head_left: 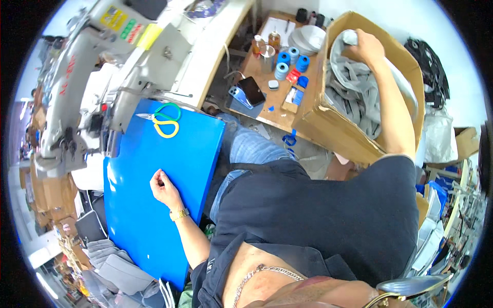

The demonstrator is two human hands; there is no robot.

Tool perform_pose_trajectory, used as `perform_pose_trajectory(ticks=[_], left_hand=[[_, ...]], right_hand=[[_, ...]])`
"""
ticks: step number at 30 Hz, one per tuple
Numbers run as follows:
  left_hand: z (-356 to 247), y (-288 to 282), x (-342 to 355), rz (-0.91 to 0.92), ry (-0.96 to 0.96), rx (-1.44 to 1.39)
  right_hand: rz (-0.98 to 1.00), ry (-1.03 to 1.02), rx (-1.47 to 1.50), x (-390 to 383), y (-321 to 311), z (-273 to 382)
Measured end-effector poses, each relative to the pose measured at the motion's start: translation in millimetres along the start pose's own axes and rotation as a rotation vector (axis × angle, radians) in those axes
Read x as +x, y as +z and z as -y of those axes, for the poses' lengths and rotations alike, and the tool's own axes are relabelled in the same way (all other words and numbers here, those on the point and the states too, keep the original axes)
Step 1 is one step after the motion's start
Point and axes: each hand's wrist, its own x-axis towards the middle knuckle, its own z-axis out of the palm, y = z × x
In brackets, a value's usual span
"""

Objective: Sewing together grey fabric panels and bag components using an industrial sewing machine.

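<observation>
My right hand (368, 49) reaches into a tall cardboard box (334, 131) on the right. Its fingers are closed on a piece of light grey fabric (349, 37) near the box's far side. More grey fabric pieces (354, 87) lie heaped inside below my forearm. My left hand (166, 190) rests on the blue tabletop (149, 226), its fingers loosely curled with nothing seen in them. Beyond it on the blue top lies a pair of scissors (163, 121) with one green and one yellow handle loop.
A sewing machine (123, 66) stands at the far left. Between it and the box, a wooden side table (246, 72) bears blue thread cones (302, 63), small bottles (273, 40) and two phones (251, 91). Grey padded pieces (120, 272) are piled at the near left.
</observation>
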Motion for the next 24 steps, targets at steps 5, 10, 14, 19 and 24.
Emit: perform_pose_trajectory(ticks=[5, 10, 14, 19, 24], left_hand=[[-24.3, 6.9, -2.0, -0.041, 0.023, 0.034], [-107.7, 18.0, -26.6, 0.173, 0.188, -0.2], [-191.4, 5.2, -25.7, 0.311, 0.386, -0.567], [-192.9, -27.1, -25.2, 0.407, 0.307, -0.73], [-153.5, -30.3, -46.6, 0.173, 0.224, -0.69]], right_hand=[[-0.316, -0.149, 0.088, -14.0, -99.0, 44.3], [-0.196, -0.575, 0.577, -63.6, -179.3, 166.5], [-0.119, -1.029, 0.613, -131.0, -221.6, 255.0], [-0.038, -1.386, 0.618, -164.3, -257.9, 325.4], [-0.011, -1.441, 0.673, -175.6, -280.3, 354.8]])
